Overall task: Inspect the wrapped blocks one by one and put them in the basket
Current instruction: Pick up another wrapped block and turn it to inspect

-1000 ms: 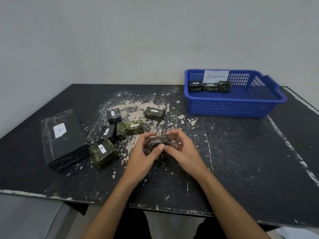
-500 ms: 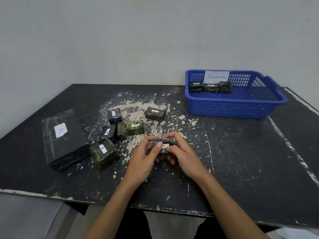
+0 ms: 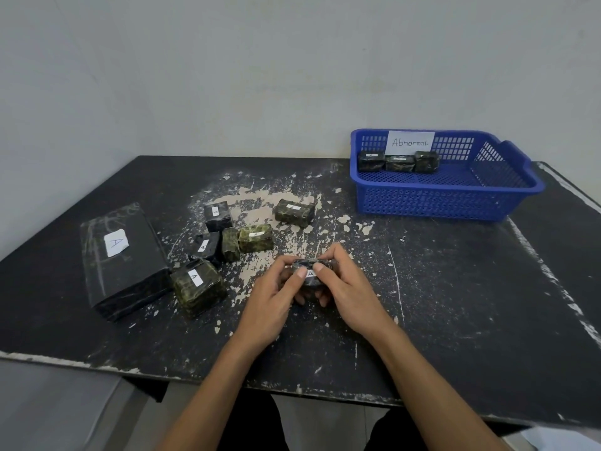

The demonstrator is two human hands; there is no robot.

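Note:
A small dark wrapped block (image 3: pixel 310 273) with a white "A" label is held between both hands just above the table's middle. My left hand (image 3: pixel 271 299) grips its left end, thumb on top. My right hand (image 3: pixel 349 289) grips its right end, thumb beside the label. Several more wrapped blocks lie to the left, among them a green block (image 3: pixel 256 237), a dark green block (image 3: pixel 294 212) and a bigger green block (image 3: pixel 198 285). The blue basket (image 3: pixel 455 198) marked "Abnormal" stands at the back right with three wrapped blocks (image 3: pixel 397 162) along its far wall.
A large black wrapped package (image 3: pixel 122 258) with an "A" label lies at the left of the black, paint-chipped table (image 3: pixel 471 304). A grey wall rises close behind. The table's front edge runs just below my forearms.
The block has been turned in my hands, so its white label now faces up. Both hands have stayed at the same spot over the table.

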